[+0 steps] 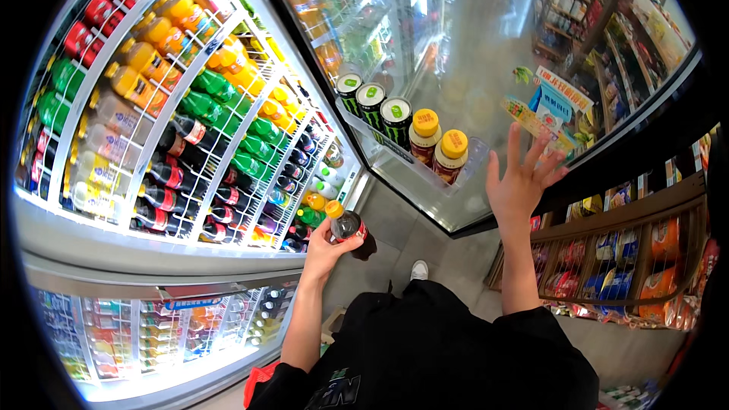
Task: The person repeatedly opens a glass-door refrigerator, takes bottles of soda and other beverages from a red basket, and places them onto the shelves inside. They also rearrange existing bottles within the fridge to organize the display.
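My left hand (320, 252) is closed around a bottle of dark soda (348, 225) with a yellow-orange cap and a red label. That bottle is tilted, beside the right end of the lit fridge shelves. My right hand (518, 182) has its fingers spread in front of the glass door (456, 53), which stands swung out; I cannot tell whether the palm touches it. Near that hand, a clear rack (395, 158) on the door carries several dark cans (396, 118) and two brown bottles with yellow caps (451, 153).
Inside the fridge, white wire dividers (139, 175) separate rows of orange, green and dark soda bottles, with red cans (99, 14) at far left. A second lit cooler section (152, 334) lies below. Snack racks (607, 258) stand at right. My white shoe (419, 269) is on grey tiles.
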A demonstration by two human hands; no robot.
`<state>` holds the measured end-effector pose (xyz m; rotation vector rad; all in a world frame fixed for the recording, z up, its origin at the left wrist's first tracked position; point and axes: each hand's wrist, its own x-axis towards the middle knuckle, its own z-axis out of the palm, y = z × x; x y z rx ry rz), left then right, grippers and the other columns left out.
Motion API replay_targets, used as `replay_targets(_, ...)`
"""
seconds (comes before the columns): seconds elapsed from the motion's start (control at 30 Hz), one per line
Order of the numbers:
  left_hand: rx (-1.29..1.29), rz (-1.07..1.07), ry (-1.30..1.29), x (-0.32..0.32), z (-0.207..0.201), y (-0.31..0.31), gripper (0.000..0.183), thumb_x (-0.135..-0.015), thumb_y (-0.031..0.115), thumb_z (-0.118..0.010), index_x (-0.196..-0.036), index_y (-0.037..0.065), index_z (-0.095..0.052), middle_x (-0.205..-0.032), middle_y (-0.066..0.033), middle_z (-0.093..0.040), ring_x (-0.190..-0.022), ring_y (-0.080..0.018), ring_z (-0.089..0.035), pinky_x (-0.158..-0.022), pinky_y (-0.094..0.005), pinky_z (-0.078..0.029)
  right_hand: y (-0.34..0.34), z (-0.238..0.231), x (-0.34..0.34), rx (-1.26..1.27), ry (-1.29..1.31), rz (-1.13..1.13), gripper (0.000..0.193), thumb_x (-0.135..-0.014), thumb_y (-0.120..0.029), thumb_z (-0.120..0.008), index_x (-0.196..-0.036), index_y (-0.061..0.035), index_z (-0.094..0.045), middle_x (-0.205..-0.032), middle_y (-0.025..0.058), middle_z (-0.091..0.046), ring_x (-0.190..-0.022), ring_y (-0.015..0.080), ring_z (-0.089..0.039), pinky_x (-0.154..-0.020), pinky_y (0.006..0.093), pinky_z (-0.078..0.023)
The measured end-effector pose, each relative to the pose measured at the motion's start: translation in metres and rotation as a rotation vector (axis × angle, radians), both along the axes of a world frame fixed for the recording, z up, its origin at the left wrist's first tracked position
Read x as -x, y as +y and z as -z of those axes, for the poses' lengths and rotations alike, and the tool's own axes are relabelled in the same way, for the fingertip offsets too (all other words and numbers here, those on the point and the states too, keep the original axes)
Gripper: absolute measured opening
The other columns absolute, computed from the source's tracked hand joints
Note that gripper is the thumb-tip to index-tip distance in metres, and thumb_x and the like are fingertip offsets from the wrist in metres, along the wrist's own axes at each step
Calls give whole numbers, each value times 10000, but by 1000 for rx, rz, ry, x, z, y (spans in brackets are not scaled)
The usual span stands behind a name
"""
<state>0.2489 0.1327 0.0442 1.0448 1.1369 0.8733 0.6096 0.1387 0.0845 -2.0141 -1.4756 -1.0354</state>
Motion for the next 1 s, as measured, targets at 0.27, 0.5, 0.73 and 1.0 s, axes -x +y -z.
replay_targets(0.27, 12, -25, -53, -2, 19, 58, 544, -715, 9, -837, -1185, 4, -564, -1058, -53, -663, -989, -140, -627, -912, -297, -484, 22, -5, -17, -64, 95, -43, 740, -849, -332, -725, -1507, -307, -388, -1640, 161, -75, -1484, 441, 125, -1155, 602, 89)
replay_targets(0.5, -11, 87, -128, 5, 30, 125, 592, -695, -13, -833, -1211, -7, -542, -1119, -77, -647, -1056, -166, -613, -964, -316, -460, 34, -19, -16, -103, 208, 18, 816, -786, -192, -792, -1501, -223, -400, -1632, 174, -98, -1504, 401, 44, -1188, 567, -23)
replay_targets(0.73, -90, 285, -133, 4, 29, 189, 631, -678, 25, -858, -1227, 14, -547, -1113, -61, -645, -1046, -154, -611, -958, -315, -469, 47, -17, -14, -163, 241, 48, 873, -801, -153, -776, -1533, -144, -302, -1636, 166, -86, -1509, 375, 18, -1196, 554, -68)
replay_targets(1.0, -78, 473, -217, 12, 33, 223, 719, -646, 59, -891, -1263, -2, -527, -1142, -65, -627, -1061, -167, -609, -961, -326, -484, 54, -15, -9, -187, 267, 71, 891, -808, -92, -761, -1545, -107, -261, -1641, 148, -83, -1515, 334, 15, -1202, 528, -61)
